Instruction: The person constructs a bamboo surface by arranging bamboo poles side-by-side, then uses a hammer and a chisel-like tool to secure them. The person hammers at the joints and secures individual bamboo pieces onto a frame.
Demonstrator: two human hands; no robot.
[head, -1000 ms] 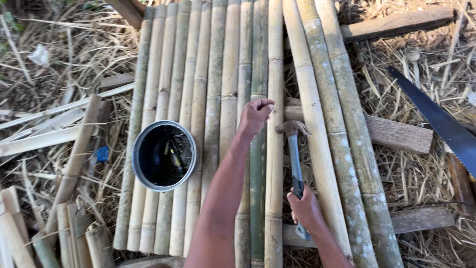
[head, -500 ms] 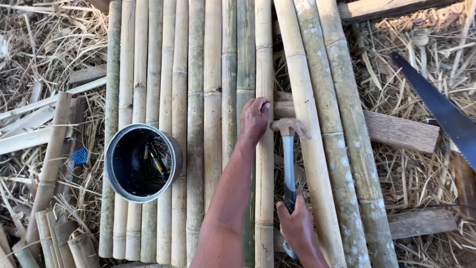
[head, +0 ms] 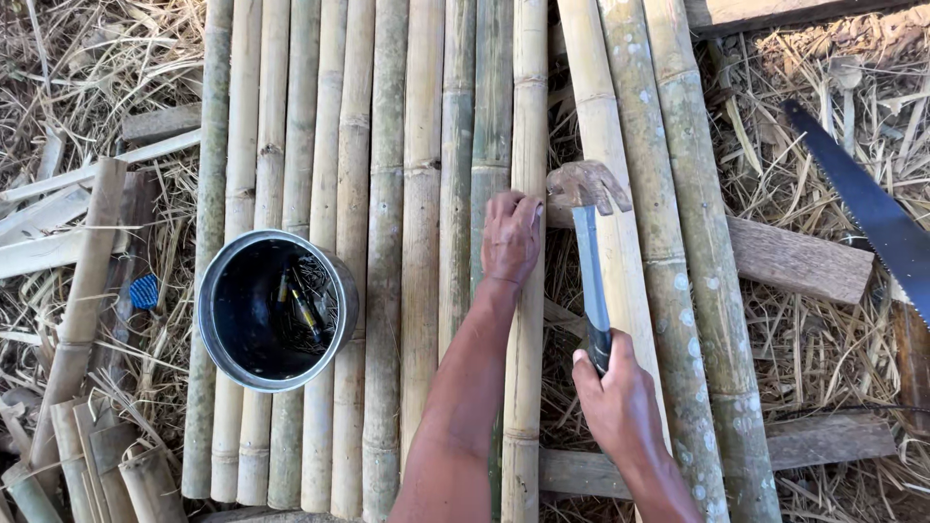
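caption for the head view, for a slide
Left hand steadies a bamboo pole while right hand holds a hammer.

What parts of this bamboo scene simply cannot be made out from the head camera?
- Whether a nail sits under the left hand: its fingertips cover that spot on the bamboo pole.
- The grip of the hammer: the right hand wraps it.
- The small dark items inside the metal tin: too small and shadowed to identify.
- The saw blade: cut off by the right edge, handle unseen.
- The pole ends: cut off at the top edge.
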